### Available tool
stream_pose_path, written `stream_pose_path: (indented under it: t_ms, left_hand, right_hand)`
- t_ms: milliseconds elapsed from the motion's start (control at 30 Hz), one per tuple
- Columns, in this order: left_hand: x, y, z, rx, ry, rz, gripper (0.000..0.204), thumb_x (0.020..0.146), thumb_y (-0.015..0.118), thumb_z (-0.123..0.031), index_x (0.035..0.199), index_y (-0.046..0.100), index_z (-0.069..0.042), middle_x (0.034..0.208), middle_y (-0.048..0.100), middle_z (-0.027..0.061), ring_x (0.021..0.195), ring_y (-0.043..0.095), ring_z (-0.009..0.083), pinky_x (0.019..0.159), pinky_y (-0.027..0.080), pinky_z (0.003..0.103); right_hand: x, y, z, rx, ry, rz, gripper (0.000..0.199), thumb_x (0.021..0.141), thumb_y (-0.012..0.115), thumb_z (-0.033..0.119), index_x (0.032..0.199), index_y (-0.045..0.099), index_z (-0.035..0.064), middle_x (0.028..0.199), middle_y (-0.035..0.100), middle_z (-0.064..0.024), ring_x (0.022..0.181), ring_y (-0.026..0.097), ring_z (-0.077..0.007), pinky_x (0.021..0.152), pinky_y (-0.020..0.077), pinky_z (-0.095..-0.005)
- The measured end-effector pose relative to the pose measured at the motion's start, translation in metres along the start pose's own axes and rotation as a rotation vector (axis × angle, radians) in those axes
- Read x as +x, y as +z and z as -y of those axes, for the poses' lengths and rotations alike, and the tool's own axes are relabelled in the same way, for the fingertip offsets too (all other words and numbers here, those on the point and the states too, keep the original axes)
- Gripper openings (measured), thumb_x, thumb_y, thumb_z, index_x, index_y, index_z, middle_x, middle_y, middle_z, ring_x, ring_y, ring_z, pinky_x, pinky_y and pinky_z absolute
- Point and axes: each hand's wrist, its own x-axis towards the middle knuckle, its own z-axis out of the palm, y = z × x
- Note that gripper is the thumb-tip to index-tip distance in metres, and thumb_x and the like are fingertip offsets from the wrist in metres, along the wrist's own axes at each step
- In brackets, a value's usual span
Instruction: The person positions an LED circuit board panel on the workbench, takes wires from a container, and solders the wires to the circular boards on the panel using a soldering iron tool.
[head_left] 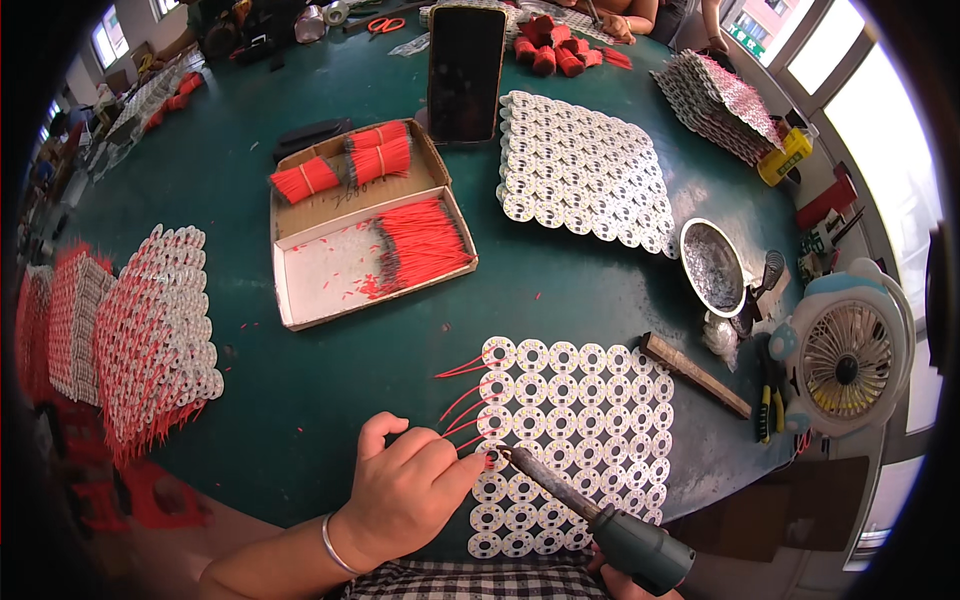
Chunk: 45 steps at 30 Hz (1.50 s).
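Note:
My left hand, with a silver bangle at the wrist, pinches a red wire against a ring-shaped circuit board at the left edge of a white panel. The panel is made of many small round boards joined in rows. My right hand, mostly hidden at the lower edge, holds a soldering iron by its dark green handle. The iron's tip touches or nearly touches the board by my left fingertips; I cannot tell which. Further up that edge, several red wires stick out leftward from the boards.
An open cardboard box holds red wires. Behind it stands a black phone. Stacked panels lie beyond; wired panels stand left. At right are a metal bowl, a wooden bar, pliers and a fan.

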Motion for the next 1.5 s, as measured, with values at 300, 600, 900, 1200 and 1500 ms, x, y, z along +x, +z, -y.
stream_pose_path:
  t_ms: [300,600,900,1200,1500]
  left_hand:
    - [0.002,-0.002,0.000,-0.012,-0.002,-0.011,0.013,0.075,0.068,-0.013,0.087,0.068,-0.016,0.071,0.045,-0.0030,0.074,0.053,0.0137,0.085,0.036,0.039]
    - [0.004,-0.005,-0.004,0.019,-0.007,0.020,0.010,0.076,0.067,-0.014,0.087,0.069,-0.014,0.071,0.046,-0.0025,0.074,0.053,0.0141,0.085,0.037,0.038]
    - [-0.013,-0.052,0.005,0.143,-0.072,-0.023,0.016,0.071,0.071,-0.009,0.087,0.067,-0.012,0.077,0.052,-0.0015,0.078,0.054,0.0187,0.080,0.038,0.039]
    - [-0.005,-0.005,-0.020,0.026,-0.037,-0.077,0.023,0.065,0.075,-0.007,0.085,0.069,-0.016,0.073,0.051,-0.0052,0.074,0.054,0.0159,0.083,0.032,0.040]
    - [-0.004,0.001,-0.017,-0.007,-0.035,-0.033,0.013,0.073,0.072,-0.011,0.085,0.070,-0.017,0.072,0.048,-0.0051,0.075,0.052,0.0138,0.084,0.032,0.040]
  right_hand:
    - [-0.008,0.000,0.004,-0.054,0.046,0.024,0.044,0.090,0.060,0.009,0.130,0.048,-0.0026,0.111,0.063,-0.0159,0.092,0.065,-0.0210,0.079,0.0523,-0.0344]
    - [-0.012,0.001,0.009,0.584,0.189,-0.079,0.038,0.088,0.059,0.003,0.124,0.050,-0.0048,0.096,0.065,-0.0121,0.084,0.065,-0.0217,0.072,0.0513,-0.0333]
    - [-0.035,-0.018,-0.004,0.395,0.187,-0.140,0.049,0.084,0.065,0.009,0.129,0.047,-0.0033,0.098,0.066,-0.0130,0.093,0.065,-0.0217,0.083,0.0503,-0.0332]
    - [-0.003,-0.024,-0.002,0.035,-0.375,-0.083,0.057,0.085,0.070,0.023,0.129,0.047,-0.0044,0.115,0.062,-0.0180,0.101,0.064,-0.0252,0.085,0.0519,-0.0336]
    - [-0.007,-0.003,-0.001,0.044,-0.157,-0.003,0.044,0.083,0.068,0.017,0.121,0.056,-0.0043,0.112,0.065,-0.0163,0.102,0.064,-0.0269,0.091,0.0484,-0.0365]
